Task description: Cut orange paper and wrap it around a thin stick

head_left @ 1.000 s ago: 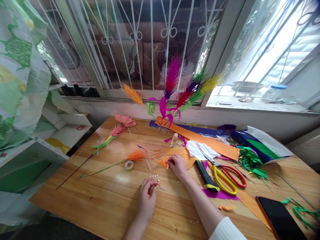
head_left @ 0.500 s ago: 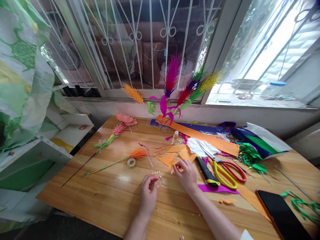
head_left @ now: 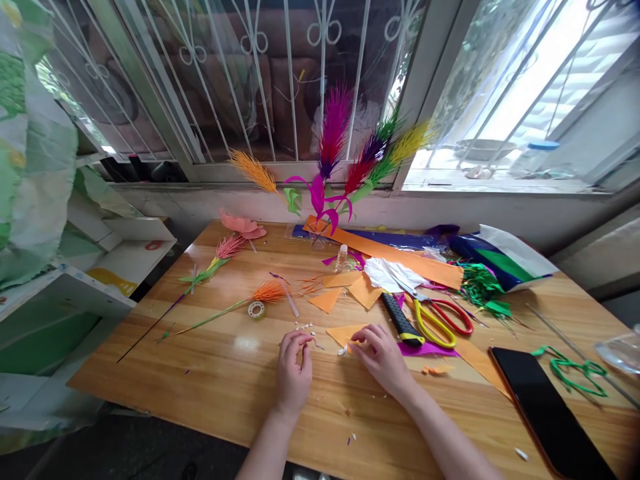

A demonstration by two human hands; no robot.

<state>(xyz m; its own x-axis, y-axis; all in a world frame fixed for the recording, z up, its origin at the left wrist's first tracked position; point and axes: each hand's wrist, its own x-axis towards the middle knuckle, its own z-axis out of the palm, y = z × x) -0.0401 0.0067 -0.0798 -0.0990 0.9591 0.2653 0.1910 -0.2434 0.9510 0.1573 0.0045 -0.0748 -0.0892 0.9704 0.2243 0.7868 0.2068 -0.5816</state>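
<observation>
The orange paper piece (head_left: 345, 332) lies flat on the table (head_left: 210, 393), directly under and just ahead of the right hand (head_left: 383, 357). Its long axis runs roughly left to right across the fingers, with its pointed end reaching toward the left hand (head_left: 293, 370). The right hand is plainly the nearer one: its fingers (head_left: 361, 341) rest on the near edge of the paper, curled and close together, thumb and forefinger nearly meeting as if pinching the edge or a small white scrap (head_left: 342, 349) that sits just beside the fingertips. Whether they actually grip the scrap cannot be told.

The left hand sits a little to the left of the paper, not touching it. Its fingers are bent inward and almost closed, tips gathered near a scatter of tiny white bits (head_left: 303, 326) on the wood; something very small may be between them, but it is too small to make out.

Beyond the right fingers, further from the person, lie two more orange cut-offs (head_left: 327, 300) and, to the right, a black-handled knife (head_left: 400, 320) beside yellow and red scissors (head_left: 440, 320). Left of the left fingers and further out are a tape roll (head_left: 256, 309) and an orange paper flower on a green stem (head_left: 267, 292). A dark phone (head_left: 545, 410) lies well off to the right.
</observation>
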